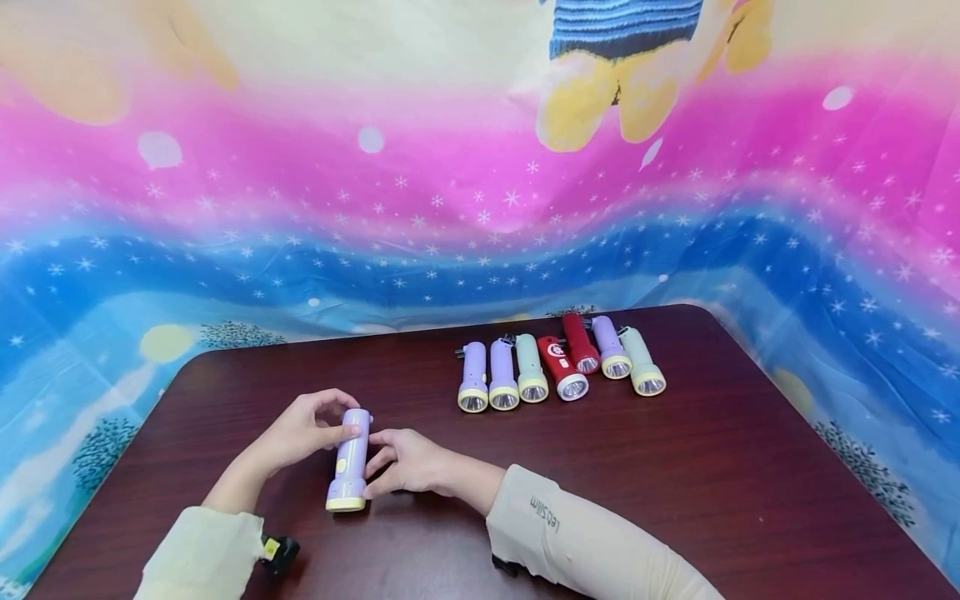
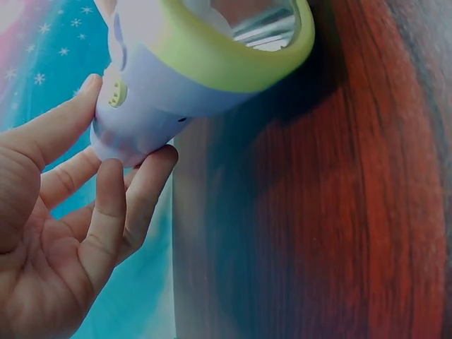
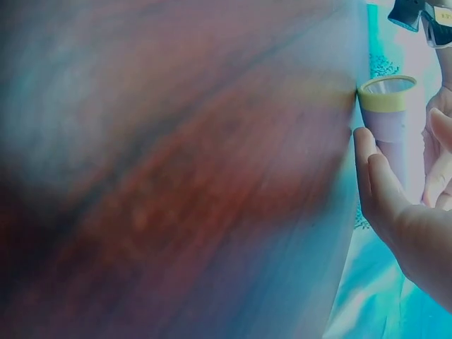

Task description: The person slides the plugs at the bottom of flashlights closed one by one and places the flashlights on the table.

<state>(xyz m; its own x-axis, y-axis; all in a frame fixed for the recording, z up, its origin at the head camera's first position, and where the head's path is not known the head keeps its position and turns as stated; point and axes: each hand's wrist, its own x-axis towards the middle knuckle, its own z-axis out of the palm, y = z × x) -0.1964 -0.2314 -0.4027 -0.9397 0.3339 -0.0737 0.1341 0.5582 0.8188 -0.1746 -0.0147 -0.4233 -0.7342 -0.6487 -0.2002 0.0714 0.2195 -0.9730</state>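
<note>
From where I stand, the person has a purple flashlight (image 1: 352,457) at the near left of the desk (image 1: 637,467), its yellow rim (image 1: 345,505) pointing back toward them and its far end slightly raised or just leaning away; whether the rim rests on the wood or hangs barely over it, I can't tell. The left hand (image 1: 303,429) has it by the far part of the barrel, thumb on one side near the yellow switch (image 2: 116,94), the other fingers curled in against the back. The right hand (image 1: 420,462) sits just beside it, fingers loosely bent and parted along the other side, close to the rim; if they touch, it is lightly, and they have no grip. I'd call this step the steadying or turning of this one piece between two hands. Across the desk, well apart, seven more lie side by side, a row of flashlights (image 1: 529,371) in purple, green and red, lenses facing the person. If this one is meant to join them, the next move calls for one firm hold, the other hand out of the way, and a low carry rightward with the lens kept forward.
</note>
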